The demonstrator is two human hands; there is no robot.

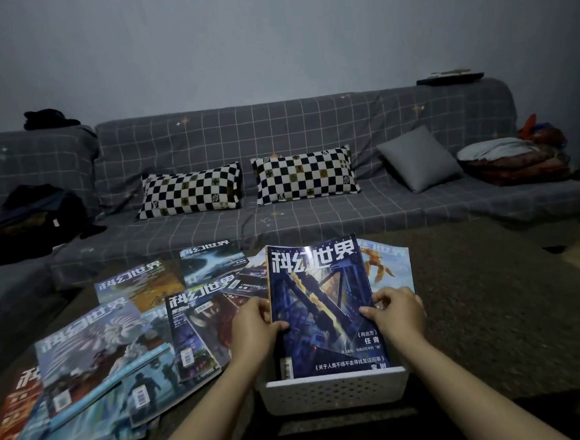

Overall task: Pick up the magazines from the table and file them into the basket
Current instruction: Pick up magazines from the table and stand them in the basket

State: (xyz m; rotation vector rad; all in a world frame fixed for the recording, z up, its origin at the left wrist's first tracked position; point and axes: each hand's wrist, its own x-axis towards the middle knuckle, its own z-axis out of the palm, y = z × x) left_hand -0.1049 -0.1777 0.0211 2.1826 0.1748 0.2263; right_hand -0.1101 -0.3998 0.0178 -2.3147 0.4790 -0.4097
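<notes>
While loose magazines (pixel 125 338) lie left of the white basket (pixel 335 390), both hands, left (pixel 255 328) and right (pixel 400 315), grip a blue magazine (pixel 325 306) standing in it.

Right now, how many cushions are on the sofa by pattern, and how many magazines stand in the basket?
Checkered cushions: 2
Plain grey cushions: 1
Magazines in the white basket: 2, the dark blue one held by both hands and a light blue one behind it
Total: 5
</notes>
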